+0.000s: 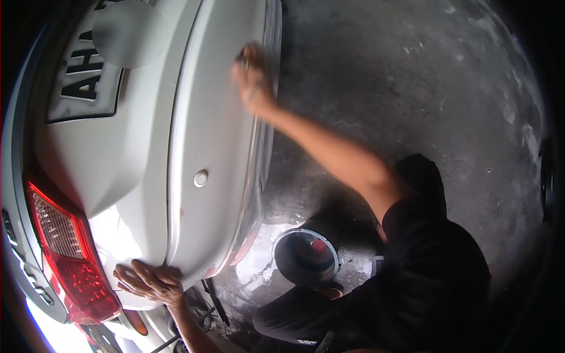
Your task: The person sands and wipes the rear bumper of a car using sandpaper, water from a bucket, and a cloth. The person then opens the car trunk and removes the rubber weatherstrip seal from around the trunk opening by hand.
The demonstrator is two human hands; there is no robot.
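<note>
The rear of a white car fills the left side of the head view, which is turned sideways. My right hand is on or just over the rear bumper, blurred by motion. Its fingers are curled round something small and dark that I cannot make out. My left hand lies flat with fingers spread on the bumper's corner, close to the red tail light. Between the two hands, a round sensor is set in the bumper. A small reddish mark shows on the paint near it.
A dark round bucket with a red thing inside stands on the floor beside my bent leg. The concrete floor is grey and stained, with a bright wet-looking patch around the bucket. The number plate is on the car's rear.
</note>
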